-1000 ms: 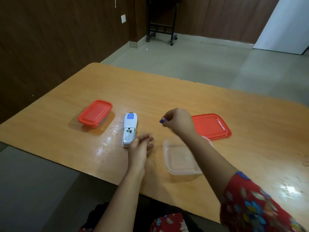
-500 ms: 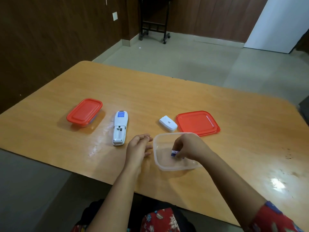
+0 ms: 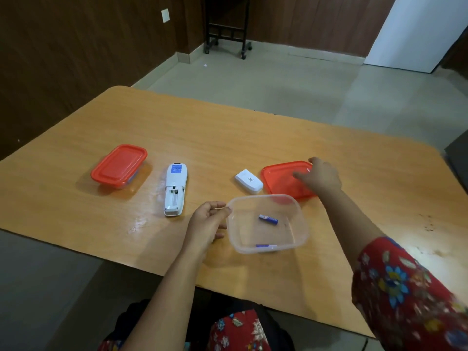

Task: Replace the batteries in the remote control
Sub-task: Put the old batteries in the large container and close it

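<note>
The white remote control (image 3: 175, 188) lies face down on the table, its battery compartment open and holding no batteries. Its white battery cover (image 3: 248, 181) lies to the right. A clear plastic box (image 3: 298, 219) near the front edge holds two blue batteries (image 3: 268, 219), the second battery (image 3: 266, 247) against the box's near wall. My left hand (image 3: 210, 224) pinches the box's left rim. My right hand (image 3: 320, 177) rests on the loose red lid (image 3: 281, 179) behind the box, fingers spread on it.
A second box closed with a red lid (image 3: 119, 166) stands left of the remote. The wooden table (image 3: 228, 138) ends close to my body. A black wheeled stand (image 3: 226, 29) is on the floor far behind.
My right hand let the battery go into the clear box and moved back onto the red lid. My left hand went from the table to the box's rim.
</note>
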A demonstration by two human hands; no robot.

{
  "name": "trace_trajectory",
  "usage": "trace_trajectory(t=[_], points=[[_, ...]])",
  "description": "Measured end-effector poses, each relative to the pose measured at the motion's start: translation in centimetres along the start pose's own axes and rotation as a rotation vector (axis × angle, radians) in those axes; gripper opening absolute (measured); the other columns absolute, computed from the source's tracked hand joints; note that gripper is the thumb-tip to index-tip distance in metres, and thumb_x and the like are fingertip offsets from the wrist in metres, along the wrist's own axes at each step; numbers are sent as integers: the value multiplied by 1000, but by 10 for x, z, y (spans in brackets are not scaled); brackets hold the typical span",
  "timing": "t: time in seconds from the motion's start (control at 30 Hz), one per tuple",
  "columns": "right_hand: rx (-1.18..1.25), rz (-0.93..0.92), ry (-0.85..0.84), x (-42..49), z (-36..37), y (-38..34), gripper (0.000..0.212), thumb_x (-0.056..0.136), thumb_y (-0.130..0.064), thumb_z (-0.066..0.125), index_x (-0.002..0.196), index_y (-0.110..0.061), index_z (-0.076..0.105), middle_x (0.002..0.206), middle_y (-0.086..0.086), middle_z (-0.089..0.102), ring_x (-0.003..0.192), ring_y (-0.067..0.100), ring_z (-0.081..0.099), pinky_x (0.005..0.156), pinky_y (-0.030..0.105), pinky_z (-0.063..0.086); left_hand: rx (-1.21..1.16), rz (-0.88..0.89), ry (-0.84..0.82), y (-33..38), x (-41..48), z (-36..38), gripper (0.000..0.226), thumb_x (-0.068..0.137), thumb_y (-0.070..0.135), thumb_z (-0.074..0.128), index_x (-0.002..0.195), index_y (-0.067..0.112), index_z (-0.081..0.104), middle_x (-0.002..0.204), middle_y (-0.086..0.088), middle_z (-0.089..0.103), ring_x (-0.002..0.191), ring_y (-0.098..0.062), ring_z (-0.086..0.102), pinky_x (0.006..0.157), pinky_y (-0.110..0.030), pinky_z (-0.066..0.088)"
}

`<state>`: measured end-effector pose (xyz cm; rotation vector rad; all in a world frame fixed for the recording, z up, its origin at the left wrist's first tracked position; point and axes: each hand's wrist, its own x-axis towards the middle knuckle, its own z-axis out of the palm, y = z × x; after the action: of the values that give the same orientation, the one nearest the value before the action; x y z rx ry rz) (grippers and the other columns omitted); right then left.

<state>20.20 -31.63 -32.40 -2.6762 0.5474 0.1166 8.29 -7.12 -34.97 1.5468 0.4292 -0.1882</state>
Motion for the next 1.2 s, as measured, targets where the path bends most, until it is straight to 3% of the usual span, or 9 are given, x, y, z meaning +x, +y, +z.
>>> trace_trajectory(t=[0.07, 0.23, 0.37, 0.53, 0.67, 0.83, 0.97, 1.1, 1.2], points=[[-103, 88, -84, 10, 7, 3, 80, 70, -59, 70, 133, -17, 42, 137, 15, 46, 131, 34, 37, 101, 46, 38, 14, 2, -7, -1, 1, -1, 22, 85, 21, 66, 107, 18, 62, 92, -2, 67, 68, -13, 61, 59, -27, 50], [-62, 148, -106, 27, 1, 4, 92, 60, -52, 82, 133, -15, 39, 137, 18, 44, 132, 36, 37, 102, 45, 38, 17, 13, -23, 0, 1, -1, 18, 85, 14, 66, 103, 14, 63, 90, -8, 69, 62, -15, 63, 62, -33, 55], [262, 128, -91, 38, -14, 14, 61, 77, -23, 69, 134, -14, 48, 134, 19, 51, 123, 36, 49, 100, 42, 44, -1, 52, 17, 1, 1, -1, 15, 84, 11, 66, 99, 13, 66, 85, -8, 66, 55, -13, 59, 52, -25, 53], [713, -163, 84, 2, -43, 3, 25, 81, -4, 50, 99, -20, 56, 94, 2, 56, 86, 21, 49, 64, 31, 37, -47, 62, 96, 1, 3, -1, 19, 85, 11, 65, 104, 11, 69, 79, -3, 64, 57, -12, 55, 50, -21, 50], [897, -578, -38, -45, -41, -10, 37, 77, 12, 51, 77, -24, 49, 85, -6, 53, 80, 6, 49, 70, 26, 42, -135, 29, 127, 5, -1, 0, 14, 90, 15, 58, 97, 16, 70, 78, 0, 68, 58, -9, 59, 48, -18, 46], [807, -767, -268, -77, -9, 8, 35, 76, 19, 58, 72, -15, 54, 91, 4, 68, 109, 14, 61, 96, 31, 46, -311, -129, 119, 13, -4, 0, 48, 101, 43, 28, 93, 19, 69, 68, 3, 68, 56, -11, 59, 59, -28, 45], [678, -807, -257, -88, 17, 29, 48, 71, 29, 42, 65, -17, 51, 99, 3, 73, 127, 7, 52, 101, 18, 40, -188, -102, 116, 11, -6, -1, 32, 94, 44, 49, 94, 19, 69, 77, 2, 68, 70, -14, 61, 62, -28, 46], [563, -762, -214, -92, 18, 32, 54, 62, 29, 28, 61, -20, 51, 96, -2, 73, 119, -1, 55, 95, 14, 39, -172, -24, 66, 9, -8, -1, 18, 88, 19, 63, 105, 19, 69, 85, 1, 70, 69, -12, 63, 50, -19, 49], [627, -573, -12, -95, 19, 25, 44, 74, 18, 40, 77, -21, 61, 104, -6, 66, 104, 0, 58, 79, 12, 41, -133, 64, 71, 3, -5, -3, 33, 88, 17, 63, 121, 21, 65, 101, 2, 71, 87, -13, 67, 69, -25, 56]])
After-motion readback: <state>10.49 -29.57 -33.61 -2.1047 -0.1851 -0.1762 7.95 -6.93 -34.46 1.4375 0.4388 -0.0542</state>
